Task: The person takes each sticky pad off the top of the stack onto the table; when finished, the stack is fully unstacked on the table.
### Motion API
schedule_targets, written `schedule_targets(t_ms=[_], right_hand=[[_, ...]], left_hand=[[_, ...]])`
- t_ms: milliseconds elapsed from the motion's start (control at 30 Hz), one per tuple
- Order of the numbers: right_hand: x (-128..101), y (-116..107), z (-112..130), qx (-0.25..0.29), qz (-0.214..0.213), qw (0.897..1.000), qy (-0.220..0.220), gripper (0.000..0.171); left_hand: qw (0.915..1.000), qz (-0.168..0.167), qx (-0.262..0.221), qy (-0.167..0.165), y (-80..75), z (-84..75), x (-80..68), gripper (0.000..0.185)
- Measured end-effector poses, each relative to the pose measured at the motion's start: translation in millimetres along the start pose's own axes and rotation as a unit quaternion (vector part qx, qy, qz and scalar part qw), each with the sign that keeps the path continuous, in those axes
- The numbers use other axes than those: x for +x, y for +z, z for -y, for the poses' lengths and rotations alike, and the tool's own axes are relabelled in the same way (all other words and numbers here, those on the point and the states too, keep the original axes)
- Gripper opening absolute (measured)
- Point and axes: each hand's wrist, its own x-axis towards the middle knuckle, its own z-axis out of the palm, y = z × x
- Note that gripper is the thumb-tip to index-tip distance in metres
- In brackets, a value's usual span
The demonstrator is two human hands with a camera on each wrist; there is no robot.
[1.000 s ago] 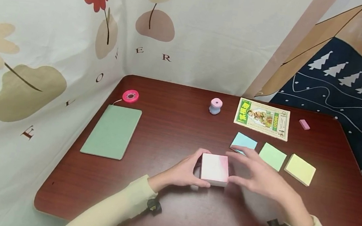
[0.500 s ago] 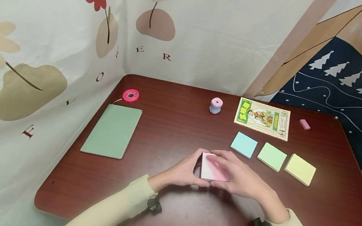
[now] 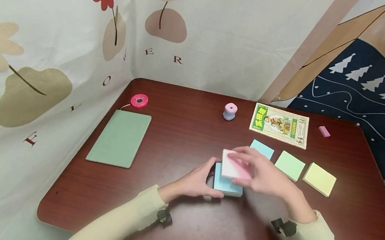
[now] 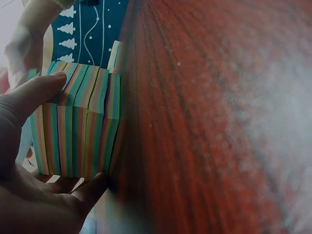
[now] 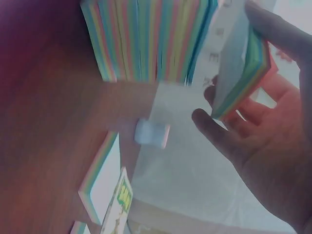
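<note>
Nearest, pale sleeves (image 3: 116,221) over both forearms, with a dark piece at each wrist. Just beyond, at the near middle of the surface (image 3: 184,134), clamped on the stack (image 3: 226,186) with the left hand (image 3: 198,184): thumb round the near side, fingers round the far side. Blue on top, striped in many colours down the sides. Clamped likewise on the pink pad (image 3: 233,172) with the right hand (image 3: 265,175), by thumb and fingers at opposite edges. Raised above the stack and apart from it, partly overlapping its far right part in the head view; striped along the edges.

Farther off to the right, in a slanting row, well within reach of one another but apart: yellow pad (image 3: 320,179), green pad (image 3: 289,165), then blue pad (image 3: 263,148), partly hidden behind the right hand. Well to the left, flat, a green notebook (image 3: 119,138).

Toward the far edge, from right to left: eraser (image 3: 324,131), booklet (image 3: 280,124), upright spool (image 3: 229,112), pink reel (image 3: 139,100). Behind everything, printed cloth (image 3: 220,49).
</note>
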Motion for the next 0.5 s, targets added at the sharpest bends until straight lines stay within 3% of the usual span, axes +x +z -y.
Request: schedule_targets(t_ms=[200, 500], right_hand=[[22.7, -10.7, -27.4, -0.011, -0.034, 0.998, 0.059, 0.064], [59.2, 6.8, -73.6, -0.037, -0.014, 0.991, 0.129, 0.063]], left_hand=[[0.9999, 0.001, 0.015, -0.009, -1.2, -0.6, -0.4, 0.087], [0.9999, -0.003, 0.016, -0.001, -0.3, 1.3, 0.0, 0.084]])
